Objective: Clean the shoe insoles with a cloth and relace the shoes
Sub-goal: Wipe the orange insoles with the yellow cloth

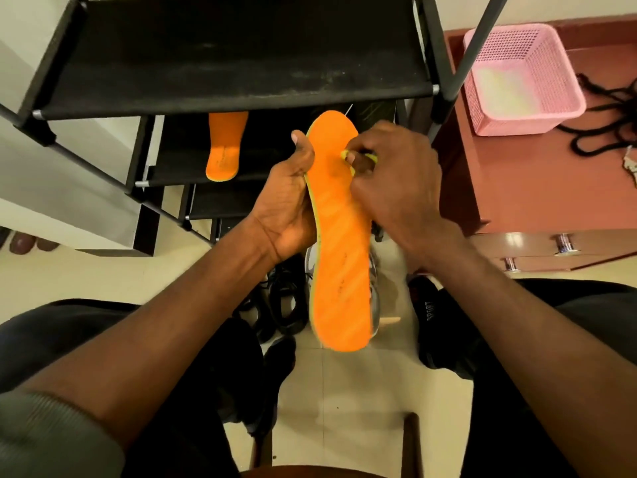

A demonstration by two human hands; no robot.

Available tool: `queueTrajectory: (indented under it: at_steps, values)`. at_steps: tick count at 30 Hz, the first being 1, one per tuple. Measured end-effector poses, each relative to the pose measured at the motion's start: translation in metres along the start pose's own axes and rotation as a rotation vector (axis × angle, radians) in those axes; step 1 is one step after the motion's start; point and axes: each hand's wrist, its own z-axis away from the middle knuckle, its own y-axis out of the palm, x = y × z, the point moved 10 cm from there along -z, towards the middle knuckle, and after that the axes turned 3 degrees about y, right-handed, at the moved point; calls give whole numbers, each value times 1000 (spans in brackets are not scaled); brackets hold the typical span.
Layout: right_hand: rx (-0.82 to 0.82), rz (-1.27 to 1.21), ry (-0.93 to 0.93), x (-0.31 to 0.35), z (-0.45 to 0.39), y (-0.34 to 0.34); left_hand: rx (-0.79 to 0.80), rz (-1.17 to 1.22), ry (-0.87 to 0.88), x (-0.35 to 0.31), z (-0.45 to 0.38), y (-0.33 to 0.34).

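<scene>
Nearest: tiled floor (331,401) between the person's knees, w/ a black shoe (284,305) and a grey-white shoe (374,291) on it, the latter mostly hidden behind the insole.

Orange insole (339,243) held in the air above the shoes, orange face up. Left hand (289,201) grips its left edge, thumb on top near the far end, other fingers curled under. Right hand (393,177) has fingers bunched, pinching a small yellow cloth (346,155) against the insole's far part.

Beyond: second orange insole (224,150) on a lower shelf of the black shoe rack (241,74), near its front edge. Far right: pink basket (524,77) and black laces (606,115) on the brown cabinet top (534,181), basket toward the left edge.
</scene>
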Motion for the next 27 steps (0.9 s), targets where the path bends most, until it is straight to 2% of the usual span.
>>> queueTrajectory:
  at_steps: [2, 6, 10, 15, 19, 22, 25, 27]
  values:
    - [-19, 16, 11, -4, -4, 0, -15, 17, 5, 0, -1, -1]
    - [85, 9, -101, 18, 19, 16, -42, 24, -1, -2, -1, -11]
    - [-14, 65, 43, -11, -2, 5, -27, 18, -20, 0, 1, -4]
    - [74, -64, -107, 17, 26, 25, -86, 2, -41, 2, 1, -16]
    - [-41, -41, 75, -18, -6, 9, -13, -41, -59, 5, 2, -2]
    - [-21, -317, 204, -35, -21, 1, -9, -93, -58, 4, 0, 0]
    - [123, -811, 473, -53, -17, 16, -61, -184, -43, -4, -3, -10]
    - [212, -1011, 560, -57, -14, 25, -118, -245, -6, -12, -3, -18]
